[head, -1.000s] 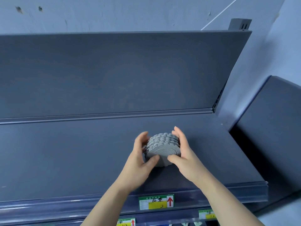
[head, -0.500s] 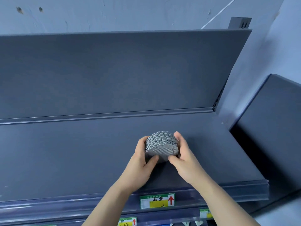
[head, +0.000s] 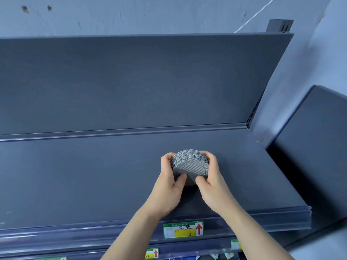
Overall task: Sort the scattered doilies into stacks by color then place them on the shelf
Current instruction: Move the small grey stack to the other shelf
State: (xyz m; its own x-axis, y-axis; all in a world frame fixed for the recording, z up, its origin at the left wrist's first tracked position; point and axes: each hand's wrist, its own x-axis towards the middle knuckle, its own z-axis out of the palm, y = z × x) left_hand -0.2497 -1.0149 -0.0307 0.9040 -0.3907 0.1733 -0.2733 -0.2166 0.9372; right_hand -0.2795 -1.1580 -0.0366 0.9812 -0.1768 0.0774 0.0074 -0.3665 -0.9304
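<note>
A stack of grey woven doilies (head: 190,163) is over the dark shelf board (head: 75,175), right of its middle. My left hand (head: 168,186) grips the stack's left side, fingers curled over the far edge and thumb on the near edge. My right hand (head: 213,182) grips the right side the same way. The stack tilts toward me, so its scalloped edges show on top. Whether its underside touches the board is hidden by my hands.
The shelf has a dark back panel (head: 131,81) and a price rail (head: 56,233) along the front with a green and yellow label (head: 183,229). A second dark shelf unit (head: 315,156) stands at the right. A grey wall (head: 131,14) is above.
Both hands have carried the stack a little further back over the shelf. My fingers have curled more tightly round its far edge.
</note>
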